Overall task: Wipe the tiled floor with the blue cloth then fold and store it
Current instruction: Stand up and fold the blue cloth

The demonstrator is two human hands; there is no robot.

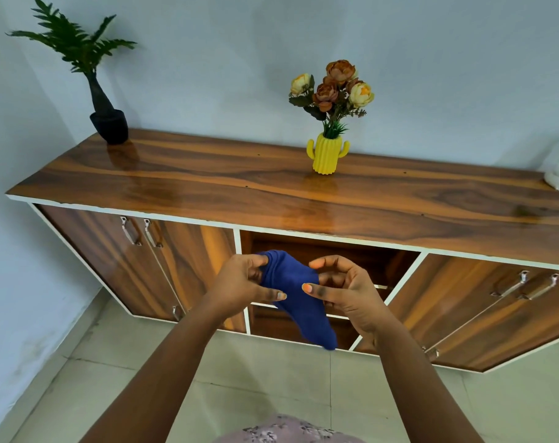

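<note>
The left hand (246, 279) is pinching the top of the blue cloth (295, 295), and the right hand (342, 292) is gripping its other side with thumb and fingers. The cloth is hanging between both hands in the air, probably so it can be folded without touching the floor (255, 378). Just behind the hands, the middle compartment (383, 263) of the cabinet (271, 187) is standing open; its white edges are near, but there is free room inside.
</note>
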